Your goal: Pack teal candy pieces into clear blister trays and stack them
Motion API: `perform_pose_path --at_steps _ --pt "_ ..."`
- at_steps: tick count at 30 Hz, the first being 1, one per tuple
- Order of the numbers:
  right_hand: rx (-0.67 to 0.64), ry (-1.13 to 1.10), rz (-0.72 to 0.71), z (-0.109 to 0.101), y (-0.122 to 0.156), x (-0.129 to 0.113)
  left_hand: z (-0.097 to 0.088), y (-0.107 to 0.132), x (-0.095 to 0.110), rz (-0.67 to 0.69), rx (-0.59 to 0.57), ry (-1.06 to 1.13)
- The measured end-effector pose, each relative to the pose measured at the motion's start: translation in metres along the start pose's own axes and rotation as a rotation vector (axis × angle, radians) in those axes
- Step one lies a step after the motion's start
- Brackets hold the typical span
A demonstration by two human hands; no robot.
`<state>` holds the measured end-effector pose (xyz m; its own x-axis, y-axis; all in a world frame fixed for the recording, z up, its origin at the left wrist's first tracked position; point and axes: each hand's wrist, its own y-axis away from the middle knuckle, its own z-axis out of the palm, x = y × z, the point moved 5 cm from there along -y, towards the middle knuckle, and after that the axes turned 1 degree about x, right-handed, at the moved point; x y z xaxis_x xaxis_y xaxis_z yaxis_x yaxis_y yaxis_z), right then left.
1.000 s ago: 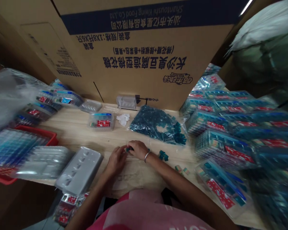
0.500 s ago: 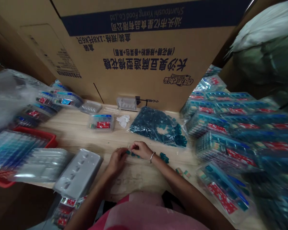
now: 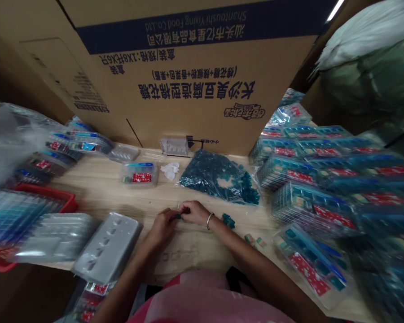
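Note:
Above the middle of the table, my left hand [image 3: 164,224] and my right hand [image 3: 194,212] meet at the fingertips. Both are closed around a small dark teal piece [image 3: 178,216], mostly covered by the fingers. A bracelet circles my right wrist. Just right of that wrist lies a loose teal clump [image 3: 228,220] of similar pieces. Beyond the hands rests a clear plastic bag [image 3: 215,177] full of teal pieces. Small pale, green-edged blocks [image 3: 255,241] lie by my right forearm.
A large cardboard box [image 3: 188,67] stands at the back. Packed clear trays [image 3: 314,208] are stacked at right; one tray [image 3: 311,264] lies nearer me. At left are a grey moulded tray [image 3: 107,246] and a red basket [image 3: 72,202]. A packed clear case [image 3: 139,175] sits near the box.
My right hand has moved in towards my left, so the fingertips now meet around the teal piece. The whole view has shifted slightly.

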<state>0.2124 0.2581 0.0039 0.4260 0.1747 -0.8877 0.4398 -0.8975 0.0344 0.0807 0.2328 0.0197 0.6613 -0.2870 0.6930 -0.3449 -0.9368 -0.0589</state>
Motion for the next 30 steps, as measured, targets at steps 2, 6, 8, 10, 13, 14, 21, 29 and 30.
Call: perform_pose_path --at_steps 2,6,8,10,13,14,21,29,30 --pt "0.005 0.044 0.007 0.001 -0.001 -0.001 0.001 -0.001 -0.001 0.008 -0.030 0.014" --pt "0.005 0.132 0.029 0.003 -0.005 -0.004 0.001 0.000 -0.004 -0.005 0.015 0.003" --pt "-0.012 0.168 0.034 0.003 -0.007 -0.005 0.001 0.001 -0.004 -0.019 0.043 -0.013" --pt "-0.043 0.205 0.035 0.001 -0.009 -0.006 0.000 0.002 -0.003 -0.032 0.061 -0.024" --pt "-0.092 0.281 0.023 -0.003 -0.012 -0.011 0.000 0.003 -0.001 -0.033 0.056 -0.039" --pt "-0.107 0.312 0.015 -0.004 -0.013 -0.013 0.000 0.003 -0.001 -0.029 0.049 -0.044" --pt "-0.159 0.501 -0.078 -0.003 -0.019 -0.025 0.001 0.005 0.001 -0.004 0.072 -0.091" --pt "-0.042 0.561 -0.156 0.009 0.012 -0.025 0.006 0.012 -0.003 -0.037 0.180 -0.161" --pt "-0.022 0.560 -0.145 0.010 0.013 -0.025 0.006 0.011 -0.003 -0.047 0.184 -0.154"
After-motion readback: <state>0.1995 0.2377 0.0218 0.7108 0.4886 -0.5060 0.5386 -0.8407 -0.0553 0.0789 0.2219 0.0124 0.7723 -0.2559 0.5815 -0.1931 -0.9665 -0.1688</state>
